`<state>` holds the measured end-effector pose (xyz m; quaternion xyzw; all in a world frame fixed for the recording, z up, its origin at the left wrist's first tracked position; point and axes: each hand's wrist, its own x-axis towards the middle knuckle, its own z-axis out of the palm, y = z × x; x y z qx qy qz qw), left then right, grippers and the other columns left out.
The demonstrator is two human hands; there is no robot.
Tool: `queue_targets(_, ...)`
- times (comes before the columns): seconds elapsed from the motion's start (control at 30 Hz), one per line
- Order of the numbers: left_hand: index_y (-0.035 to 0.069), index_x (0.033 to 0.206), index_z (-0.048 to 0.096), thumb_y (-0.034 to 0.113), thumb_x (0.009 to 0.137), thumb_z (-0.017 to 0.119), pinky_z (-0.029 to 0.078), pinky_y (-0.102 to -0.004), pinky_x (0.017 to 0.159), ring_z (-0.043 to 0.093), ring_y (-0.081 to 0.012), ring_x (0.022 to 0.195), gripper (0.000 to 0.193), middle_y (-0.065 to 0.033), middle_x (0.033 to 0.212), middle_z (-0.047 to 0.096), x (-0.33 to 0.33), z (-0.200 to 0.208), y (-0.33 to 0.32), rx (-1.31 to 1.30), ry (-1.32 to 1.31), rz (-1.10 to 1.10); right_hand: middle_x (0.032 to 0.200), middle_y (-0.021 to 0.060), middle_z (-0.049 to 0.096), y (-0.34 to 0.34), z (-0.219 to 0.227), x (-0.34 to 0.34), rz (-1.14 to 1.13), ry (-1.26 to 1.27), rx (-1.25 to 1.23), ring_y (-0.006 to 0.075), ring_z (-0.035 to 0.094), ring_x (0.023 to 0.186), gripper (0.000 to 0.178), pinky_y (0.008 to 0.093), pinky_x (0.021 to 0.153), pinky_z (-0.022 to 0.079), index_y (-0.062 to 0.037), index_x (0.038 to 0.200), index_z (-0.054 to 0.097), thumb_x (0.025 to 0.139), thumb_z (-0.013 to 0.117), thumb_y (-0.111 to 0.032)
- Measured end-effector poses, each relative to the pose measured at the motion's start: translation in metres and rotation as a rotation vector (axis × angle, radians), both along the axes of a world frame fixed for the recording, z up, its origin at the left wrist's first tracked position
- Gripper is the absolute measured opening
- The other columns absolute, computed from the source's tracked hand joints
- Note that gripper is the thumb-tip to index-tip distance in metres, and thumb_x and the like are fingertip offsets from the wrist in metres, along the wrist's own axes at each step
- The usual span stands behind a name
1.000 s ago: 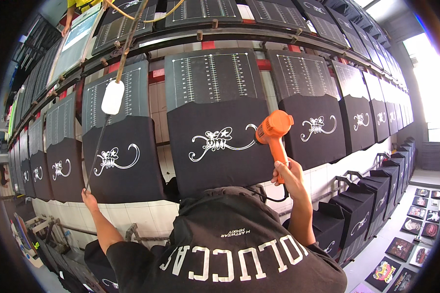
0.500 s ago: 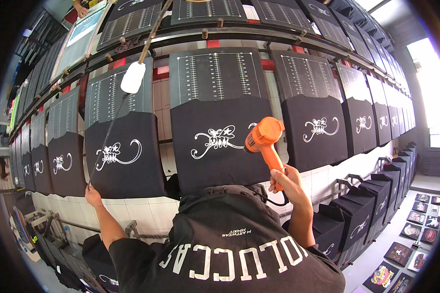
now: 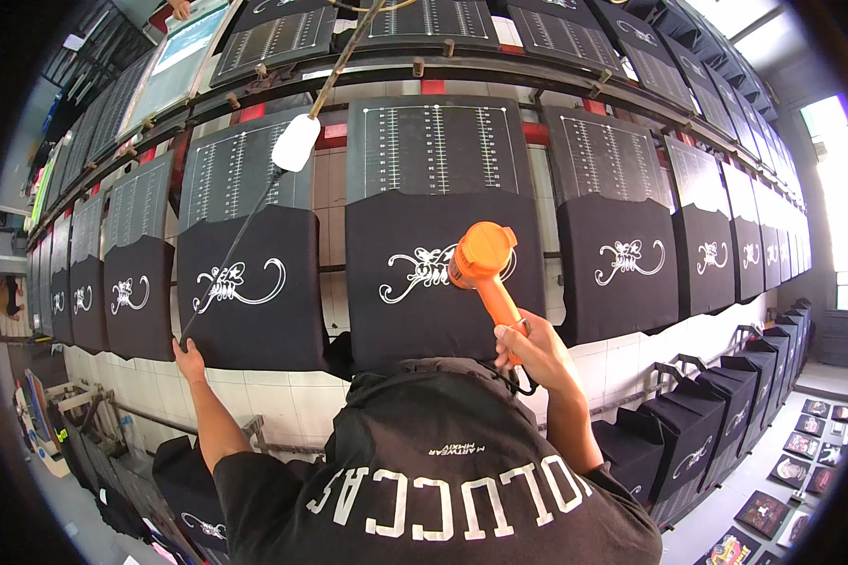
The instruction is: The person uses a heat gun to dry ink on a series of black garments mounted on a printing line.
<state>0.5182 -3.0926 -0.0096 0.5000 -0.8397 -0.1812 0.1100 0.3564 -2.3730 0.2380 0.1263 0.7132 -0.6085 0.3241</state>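
Note:
My right hand [image 3: 533, 350] grips the handle of an orange heat gun [image 3: 488, 259]. Its head hangs over the black T-shirt [image 3: 424, 331] on the middle board and covers the right part of the white line-drawn print [image 3: 410, 271]. At the left, my left hand [image 3: 189, 361] pinches a black cord [image 3: 245, 231] beside the lower edge of the neighbouring shirt [image 3: 254, 337]. Up the cord, a white plug-and-socket block [image 3: 296, 143] hangs in the air from a brownish cable [image 3: 341, 64].
Dark boards [image 3: 433, 141] with ruled markings, each carrying a printed black shirt, run left and right along a rail [image 3: 499, 66]. A screen frame [image 3: 174, 66] and another person's hand [image 3: 181, 9] are at the far left. Printed pictures [image 3: 763, 513] lie on the floor, lower right.
The heat gun has moved left across the middle shirt's print, with my right hand on it. The whole view has shifted slightly. My left hand keeps the cord.

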Motion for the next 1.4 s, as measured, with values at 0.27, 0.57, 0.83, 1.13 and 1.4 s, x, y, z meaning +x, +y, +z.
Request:
queue_targets(0.27, -0.011, 0.15, 0.026, 0.035, 0.098, 0.059, 0.034, -0.0421, 0.115, 0.042, -0.0418, 0.138, 0.077, -0.0306, 0.149, 0.042, 0.023, -0.032, 0.013, 0.132, 0.153, 0.267, 0.079, 0.003, 0.061, -0.002, 0.0, -0.013, 0.048, -0.006, -0.036, 0.0103, 0.064, 0.065, 0.038, 0.024, 0.06, 0.052, 0.0057, 0.11, 0.058, 0.096, 0.064, -0.029)
queue_targets(0.57, 0.002, 0.157, 0.002, 0.041, 0.101, 0.05, 0.037, -0.0518, 0.112, 0.039, -0.049, 0.137, 0.084, -0.0339, 0.153, 0.029, -0.038, -0.027, 0.113, 0.324, 0.066, 0.563, 0.078, 0.0027, 0.06, 0.001, -0.005, -0.019, 0.029, -0.041, -0.057, 0.0102, 0.062, 0.065, 0.037, 0.0247, 0.06, 0.052, 0.0055, 0.112, 0.058, 0.097, 0.062, -0.028)
queue_targets(0.83, 0.022, 0.159, 0.014, 0.044, 0.102, 0.036, 0.043, -0.0639, 0.1, 0.037, -0.0498, 0.136, 0.065, -0.0283, 0.157, 0.018, -0.067, -0.004, 0.134, 0.28, -0.09, 0.842, 0.078, 0.0025, 0.06, -0.013, -0.003, -0.022, 0.057, -0.076, -0.105, 0.0109, 0.062, 0.065, 0.033, 0.0252, 0.06, 0.052, 0.0038, 0.107, 0.058, 0.096, 0.063, -0.027)
queue_targets(1.13, 0.013, 0.155, 0.024, 0.044, 0.101, 0.036, 0.049, -0.0595, 0.093, 0.054, -0.0469, 0.121, 0.064, -0.0335, 0.135, 0.045, -0.098, 0.03, 0.178, 0.109, -0.063, 0.943, 0.077, 0.0024, 0.06, -0.057, 0.002, -0.003, -0.046, -0.022, -0.018, 0.0097, 0.062, 0.063, 0.033, 0.0239, 0.059, 0.052, 0.0044, 0.109, 0.059, 0.097, 0.062, -0.027)
queue_targets(1.4, 0.011, 0.156, 0.021, 0.042, 0.102, 0.034, 0.051, -0.0579, 0.092, 0.055, -0.0466, 0.12, 0.063, -0.0338, 0.134, 0.045, -0.096, 0.041, 0.182, 0.136, -0.097, 0.9, 0.075, 0.0034, 0.06, -0.083, -0.004, -0.01, -0.059, 0.052, 0.043, 0.0098, 0.061, 0.061, 0.03, 0.0231, 0.057, 0.051, 0.0039, 0.105, 0.059, 0.096, 0.063, -0.025)
